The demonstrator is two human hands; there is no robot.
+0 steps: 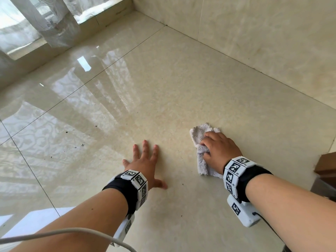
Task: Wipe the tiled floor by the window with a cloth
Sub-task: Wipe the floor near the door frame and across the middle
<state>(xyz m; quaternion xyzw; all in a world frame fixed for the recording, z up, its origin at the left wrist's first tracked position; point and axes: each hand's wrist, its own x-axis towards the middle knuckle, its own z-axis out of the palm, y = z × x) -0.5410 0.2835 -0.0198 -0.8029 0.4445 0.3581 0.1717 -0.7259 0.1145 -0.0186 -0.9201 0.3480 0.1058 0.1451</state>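
Sheer curtain; brown object (right edge)

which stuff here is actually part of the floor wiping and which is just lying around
Part of the job: cloth, right hand gripping it, left hand flat on the tiled floor, dark specks.
Just there: curtain, brown box at the right edge, white cable.

A room in a home: glossy beige tiled floor, matching tiled wall, sheer curtain over a low window.
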